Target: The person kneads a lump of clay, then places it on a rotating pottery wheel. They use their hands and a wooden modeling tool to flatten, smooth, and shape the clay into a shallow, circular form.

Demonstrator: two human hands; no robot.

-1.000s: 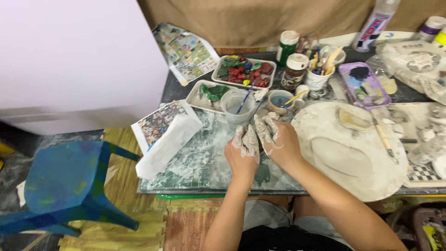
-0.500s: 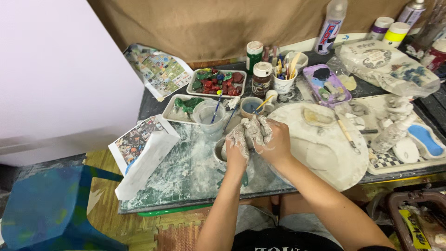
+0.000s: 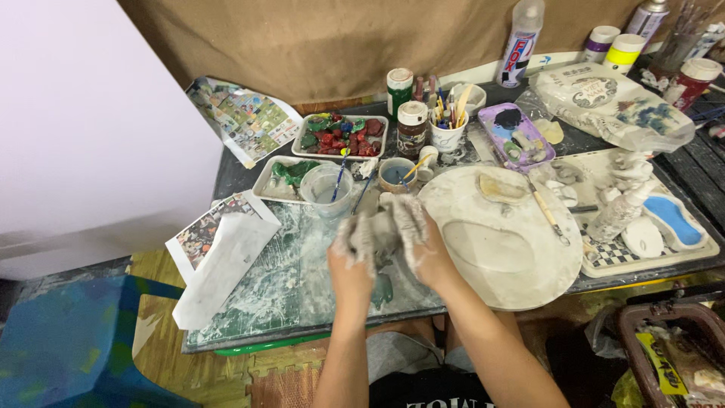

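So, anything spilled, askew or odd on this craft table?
Both hands, left hand and right hand, are caked in pale clay. White residue smears the green mat, and a white paper sheet hangs off the table edge.

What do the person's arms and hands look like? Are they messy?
Very messy! The left hand and the right hand are smeared all over with pale grey-white clay, thickest on the fingers and fading out near the wrists. Both forearms are bare, with no sleeves, gloves, watch or bracelets showing.
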